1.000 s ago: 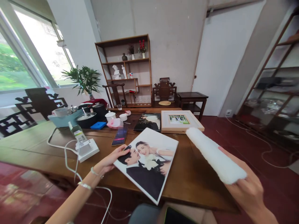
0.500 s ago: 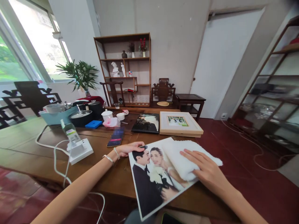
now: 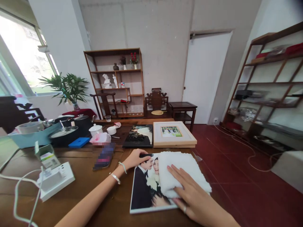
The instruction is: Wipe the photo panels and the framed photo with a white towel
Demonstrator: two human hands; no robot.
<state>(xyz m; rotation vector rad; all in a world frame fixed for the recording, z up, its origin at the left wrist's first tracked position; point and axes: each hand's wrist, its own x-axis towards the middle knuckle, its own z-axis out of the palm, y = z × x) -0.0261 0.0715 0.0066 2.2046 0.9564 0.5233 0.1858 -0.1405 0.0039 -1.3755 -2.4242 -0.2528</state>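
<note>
A flat wedding photo print (image 3: 142, 192) with a couple on it lies on the table in front of me, its near edge close to the table's front. At its upper left edge, my left hand (image 3: 137, 158) grips it, thumb on top of the picture and the other fingers hidden behind. A folded white towel (image 3: 182, 167) covers the right part of the print. My right hand (image 3: 189, 192) rests on that towel with the fingers pressed onto it and a ring on one finger.
Beyond the print are a black photo album (image 3: 138, 136) and a light wooden picture frame (image 3: 189, 138). A phone (image 3: 104, 157), blue box (image 3: 79, 142), white power strip (image 3: 56, 181) with cables, and teal basket (image 3: 26, 138) occupy the left side.
The print has come down from a tilted hold to lie flatter and straighter on the table. My right hand and the towel have shifted left across it, and the camera view has turned right.
</note>
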